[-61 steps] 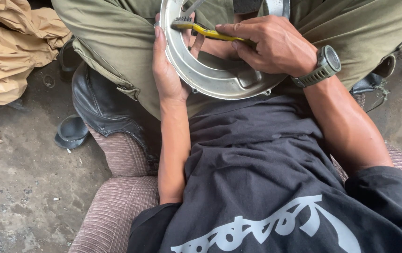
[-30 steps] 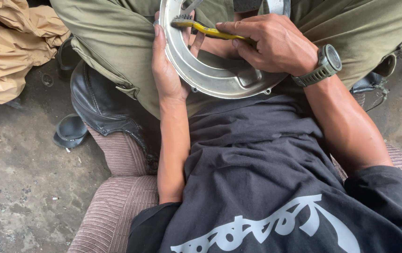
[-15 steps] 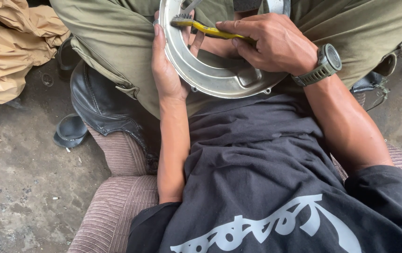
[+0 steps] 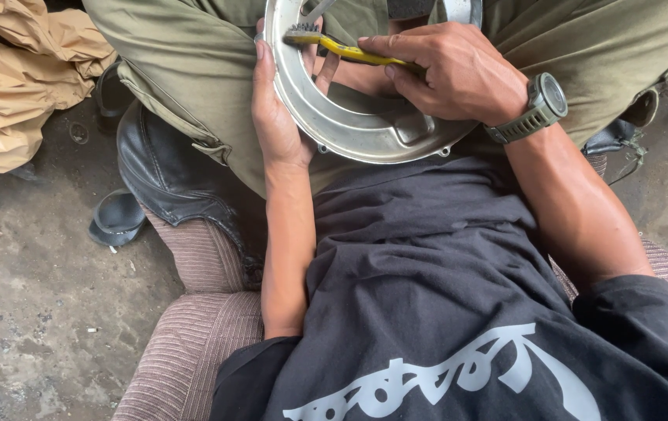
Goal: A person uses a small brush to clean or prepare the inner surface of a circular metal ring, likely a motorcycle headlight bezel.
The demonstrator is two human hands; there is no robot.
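My right hand (image 4: 451,70) is curled tight around the yellow handle of a small brush (image 4: 342,48), fingers wrapped over the top and thumb underneath, with a green watch (image 4: 540,105) on that wrist. The dark bristles at the far end of the brush sit on the inner face of a round metal cover (image 4: 365,129), near its upper left rim. My left hand (image 4: 279,117) clasps the cover from the left side: the palm lies flat against the outer edge and the fingers run up along the rim, with one or two fingertips hooked over onto the inner face. The cover rests tilted on my lap, against olive trousers (image 4: 194,70) and just above the hem of my black shirt (image 4: 443,296).

I judge the step in hand to be scrubbing the inside of the cover, with the brush working the band just inside the rim. The next move, as I see it, calls for short strokes along that band while my left hand keeps the cover from rocking, and a turn of the cover to bring unbrushed metal under the bristles.

Further out, I sit on a striped cushion (image 4: 201,343); a dark sandal (image 4: 116,218) lies on the concrete floor (image 4: 30,312), and a crumpled tan cloth (image 4: 14,78) is heaped at the upper left.
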